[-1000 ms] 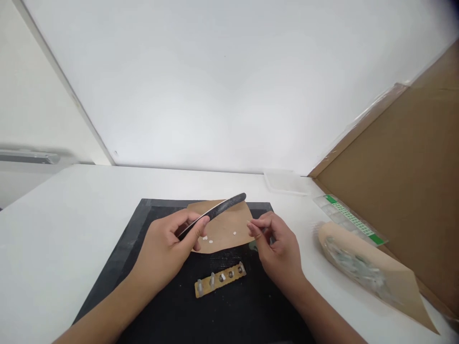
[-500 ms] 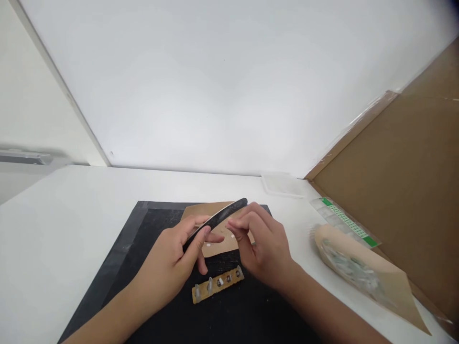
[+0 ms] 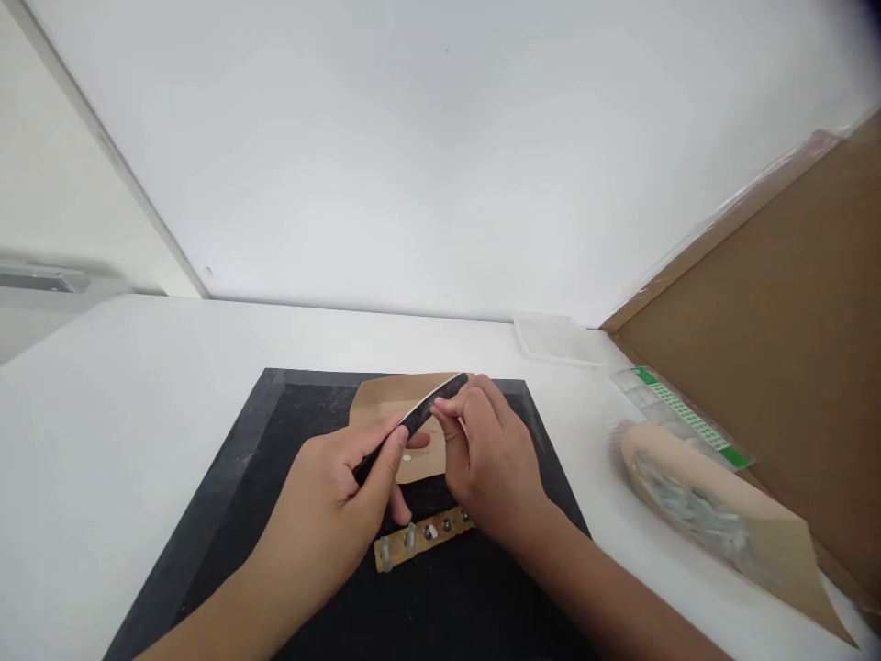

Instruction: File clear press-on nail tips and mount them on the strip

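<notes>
My left hand (image 3: 323, 505) grips a black, slightly bowed nail file (image 3: 421, 415) between thumb and fingers, its far end pointing up to the right. My right hand (image 3: 499, 468) is pinched closed, with thumb and fingertips right against the upper part of the file. Whatever small thing is in that pinch is too small or hidden to name. Below both hands lies a gold strip (image 3: 397, 552) with round metal studs and clear upright pieces; my right hand covers its right end. Behind the file is a sheet of brown paper (image 3: 378, 397) bearing small pale bits.
A black mat (image 3: 303, 422) lies under the hands on a white table (image 3: 172, 367). To the right are a clear shallow tray (image 3: 561, 341), a plastic case with a green-edged label (image 3: 688, 413) and a brown paper-and-plastic pouch (image 3: 743, 487). Cardboard (image 3: 771, 303) stands along the right side.
My right hand has moved left and its fingertips now meet the file, where a gap showed before. The camera view has shifted slightly. The left hand keeps its grip.
</notes>
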A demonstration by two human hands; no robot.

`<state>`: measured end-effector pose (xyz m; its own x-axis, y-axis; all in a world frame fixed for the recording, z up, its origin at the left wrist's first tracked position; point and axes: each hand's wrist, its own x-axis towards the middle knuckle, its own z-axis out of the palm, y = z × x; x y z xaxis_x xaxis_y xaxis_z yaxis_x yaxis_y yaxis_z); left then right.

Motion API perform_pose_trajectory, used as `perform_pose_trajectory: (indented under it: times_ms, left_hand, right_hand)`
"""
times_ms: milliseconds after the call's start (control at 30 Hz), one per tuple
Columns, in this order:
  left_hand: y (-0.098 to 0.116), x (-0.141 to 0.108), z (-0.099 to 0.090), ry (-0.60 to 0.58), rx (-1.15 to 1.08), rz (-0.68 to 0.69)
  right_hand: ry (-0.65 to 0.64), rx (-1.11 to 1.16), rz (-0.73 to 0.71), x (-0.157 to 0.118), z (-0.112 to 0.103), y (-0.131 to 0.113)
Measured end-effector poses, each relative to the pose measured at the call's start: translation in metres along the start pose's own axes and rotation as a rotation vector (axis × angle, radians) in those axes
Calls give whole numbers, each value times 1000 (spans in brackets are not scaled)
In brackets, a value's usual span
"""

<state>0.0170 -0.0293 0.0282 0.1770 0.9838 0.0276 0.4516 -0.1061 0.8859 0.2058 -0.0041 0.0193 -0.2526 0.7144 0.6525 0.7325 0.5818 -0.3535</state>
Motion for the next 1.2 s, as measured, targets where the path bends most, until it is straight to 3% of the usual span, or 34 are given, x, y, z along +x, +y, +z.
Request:
perform_pose_trajectory:
  times_ms: [200,500,700,833,1000,1200]
  left_hand:
    - [0,0,-2,27,13,39]
    - [3,-1,-2,91,34,119]
    - [2,1,0,149,78,213]
    - [0,2,2,172,104,224]
    - [-1,2,3,221,219,332]
    - [0,-1,4,289,285,446]
  right_hand:
    - [37,125,40,-3,-4,2]
    - [50,6,28,-5,-1,5]
    - [-54,4,9,-10,4,5]
    - [12,-7,49,-6,7,9]
    - [-64,85,29,-5,8,5]
    - [-55,159,61,-5,4,-3]
